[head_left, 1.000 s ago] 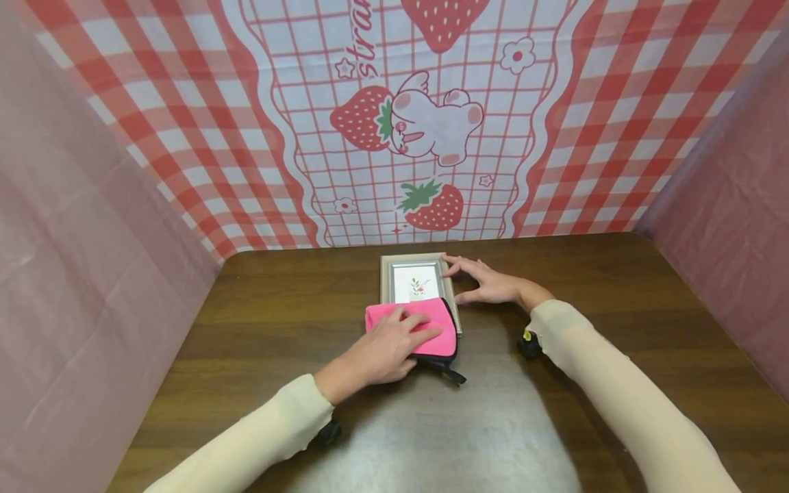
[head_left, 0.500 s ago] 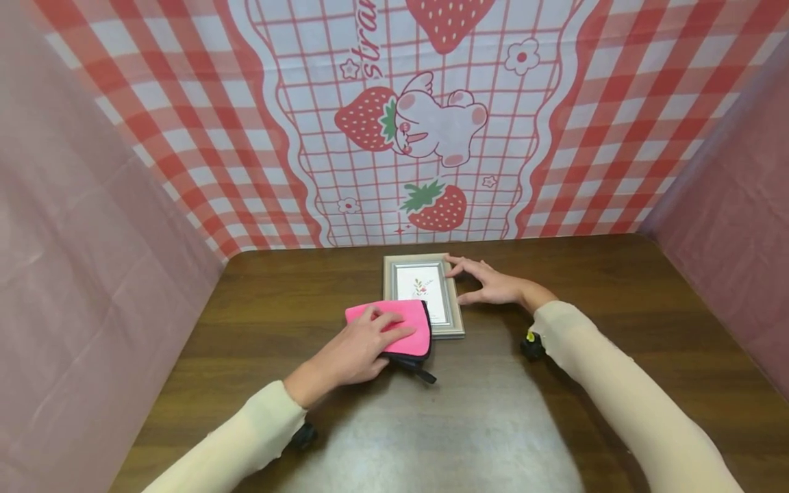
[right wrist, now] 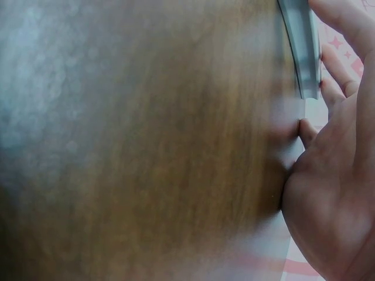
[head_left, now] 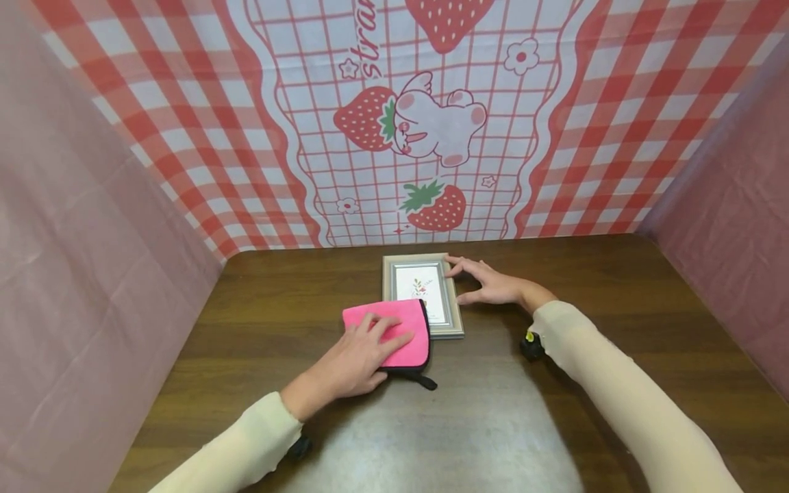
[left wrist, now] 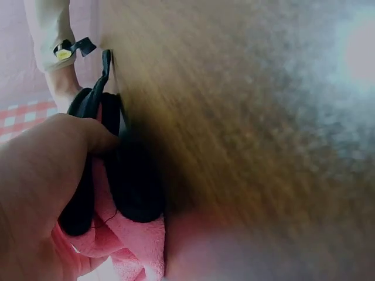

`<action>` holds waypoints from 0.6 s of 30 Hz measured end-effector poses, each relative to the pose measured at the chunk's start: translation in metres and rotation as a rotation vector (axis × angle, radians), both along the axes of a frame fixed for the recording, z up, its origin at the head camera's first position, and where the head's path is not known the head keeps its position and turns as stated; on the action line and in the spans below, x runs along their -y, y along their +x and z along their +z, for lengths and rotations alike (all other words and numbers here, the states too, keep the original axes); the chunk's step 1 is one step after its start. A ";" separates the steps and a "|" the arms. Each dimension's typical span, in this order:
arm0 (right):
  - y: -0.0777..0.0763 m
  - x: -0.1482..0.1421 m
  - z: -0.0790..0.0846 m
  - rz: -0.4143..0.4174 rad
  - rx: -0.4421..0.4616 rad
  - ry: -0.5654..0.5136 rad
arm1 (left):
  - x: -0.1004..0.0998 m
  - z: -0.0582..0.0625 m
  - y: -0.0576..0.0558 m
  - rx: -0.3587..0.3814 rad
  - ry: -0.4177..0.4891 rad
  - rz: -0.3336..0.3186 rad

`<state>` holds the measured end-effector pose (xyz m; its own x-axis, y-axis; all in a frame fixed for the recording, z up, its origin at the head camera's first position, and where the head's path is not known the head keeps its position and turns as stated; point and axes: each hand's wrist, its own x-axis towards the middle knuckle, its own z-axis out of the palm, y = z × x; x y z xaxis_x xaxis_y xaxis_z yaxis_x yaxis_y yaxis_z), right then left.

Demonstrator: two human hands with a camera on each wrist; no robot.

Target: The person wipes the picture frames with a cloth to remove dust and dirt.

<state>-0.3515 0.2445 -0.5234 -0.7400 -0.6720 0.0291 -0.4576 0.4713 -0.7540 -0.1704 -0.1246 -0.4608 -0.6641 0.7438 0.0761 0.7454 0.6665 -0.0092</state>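
Observation:
A small framed picture (head_left: pixel 425 311), with a pale wood and silver border around a flower print, lies flat on the table. My left hand (head_left: pixel 345 363) holds a folded pink cloth (head_left: pixel 414 356) with black edging and a black loop over the frame's lower left part. In the left wrist view, the thumb hooks over the black-edged fold of the cloth (left wrist: pixel 140 240). My right hand (head_left: pixel 490 284) touches the frame's right edge, fingers spread from its top corner down to the thumb at mid-side. The right wrist view shows the silver frame edge (right wrist: pixel 304 52) beside the fingers.
The brown wooden table (head_left: pixel 277 287) ends at a red-checked strawberry cloth (head_left: pixel 431 123) hanging behind. Plain pinkish cloths hang at the left (head_left: pixel 92 274) and right. Dark wrist-worn cameras (head_left: pixel 532 346) sit under both cuffs.
My left hand has slid the pink cloth leftward across the frame and slightly toward me, uncovering the frame's lower right part. The right hand stays at the frame's right edge.

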 end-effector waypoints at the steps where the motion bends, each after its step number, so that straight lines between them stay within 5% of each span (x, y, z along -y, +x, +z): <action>1: 0.001 0.000 0.001 -0.003 0.001 -0.002 | 0.000 0.000 0.000 0.003 -0.001 0.003; 9: 0.002 0.002 0.004 -0.006 0.007 0.006 | 0.006 0.009 -0.004 0.096 0.027 0.005; 18: 0.001 0.002 0.003 -0.014 0.018 0.018 | 0.011 0.021 -0.025 0.028 0.054 0.039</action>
